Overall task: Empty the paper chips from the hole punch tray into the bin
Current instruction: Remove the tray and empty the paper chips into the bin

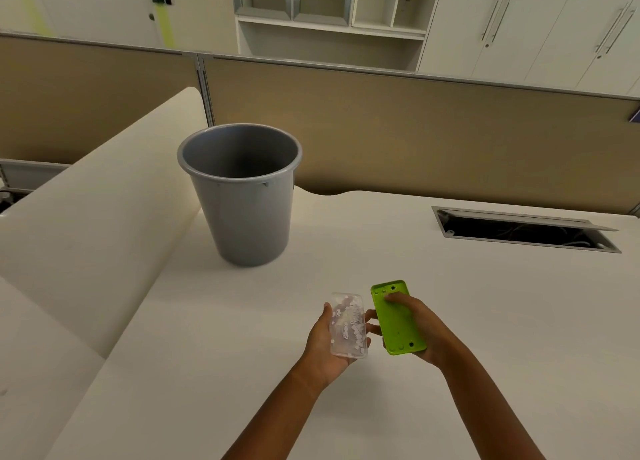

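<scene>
tray and punch apart, bin waiting upright

the left hand point(323, 342) is cradling the clear plastic tray point(348, 324) in its palm, fingers curling up around both long edges. white paper chips point(353, 329) are lying scattered inside the tray, which is sitting roughly level with its open side facing up. the right hand point(420, 328) is gripping the green hole punch point(398, 317), its flat underside turned up toward the camera, thumb pressing on the upper part and fingers wrapping beneath. tray and punch are hovering just beside each other above the white desk point(450, 321), the right hand's fingertips nearly touching the tray's edge. the grey bin point(242, 213) is standing upright on the desk, farther away and to the left of both hands, well apart from the tray. its inside is showing only shadow. an open cable hatch point(526, 231) is sitting in the desk on the far right.
</scene>
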`<action>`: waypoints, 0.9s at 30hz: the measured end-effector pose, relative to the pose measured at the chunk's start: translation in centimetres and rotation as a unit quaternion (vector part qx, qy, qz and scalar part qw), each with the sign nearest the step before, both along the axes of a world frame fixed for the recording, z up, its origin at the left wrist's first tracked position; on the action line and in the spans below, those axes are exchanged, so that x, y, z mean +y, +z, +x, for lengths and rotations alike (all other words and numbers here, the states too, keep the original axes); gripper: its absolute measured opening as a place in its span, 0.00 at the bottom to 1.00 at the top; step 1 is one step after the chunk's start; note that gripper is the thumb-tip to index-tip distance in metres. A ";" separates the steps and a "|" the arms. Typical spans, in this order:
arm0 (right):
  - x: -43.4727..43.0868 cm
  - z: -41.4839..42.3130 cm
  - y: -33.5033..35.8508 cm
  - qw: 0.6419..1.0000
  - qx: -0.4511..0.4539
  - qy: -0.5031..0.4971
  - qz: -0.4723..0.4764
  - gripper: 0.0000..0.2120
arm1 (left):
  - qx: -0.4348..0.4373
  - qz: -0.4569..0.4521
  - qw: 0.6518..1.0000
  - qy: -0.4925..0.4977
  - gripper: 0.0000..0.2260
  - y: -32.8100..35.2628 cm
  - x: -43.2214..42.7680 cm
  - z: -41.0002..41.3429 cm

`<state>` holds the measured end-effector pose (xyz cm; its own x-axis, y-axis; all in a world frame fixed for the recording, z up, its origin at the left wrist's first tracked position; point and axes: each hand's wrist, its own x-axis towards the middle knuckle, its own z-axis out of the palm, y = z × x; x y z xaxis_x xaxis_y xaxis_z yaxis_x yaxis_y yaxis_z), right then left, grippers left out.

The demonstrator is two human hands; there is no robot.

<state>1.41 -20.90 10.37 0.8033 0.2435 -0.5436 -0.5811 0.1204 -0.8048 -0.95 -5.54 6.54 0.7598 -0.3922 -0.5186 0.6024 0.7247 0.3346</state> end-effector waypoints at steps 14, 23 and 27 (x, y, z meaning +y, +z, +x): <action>0.1 0.3 0.3 0.999 -0.021 0.010 -0.039 0.13 | -0.019 0.012 1.000 -0.011 0.27 -0.1 -0.1 0.0; 0.3 0.3 0.3 0.993 -0.031 -0.002 -0.117 0.04 | -0.009 0.042 0.999 -0.007 0.29 -0.8 -0.3 -0.1; 0.3 0.0 0.6 0.988 -0.044 0.011 -0.145 0.12 | 0.010 0.036 0.999 0.000 0.25 -0.7 -0.3 -0.2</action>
<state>1.43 -20.63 10.95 0.8469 0.1056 -0.5212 -0.5071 -0.1351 -0.8512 -1.20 -5.84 5.85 0.7485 -0.3532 -0.5613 0.6099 0.6991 0.3733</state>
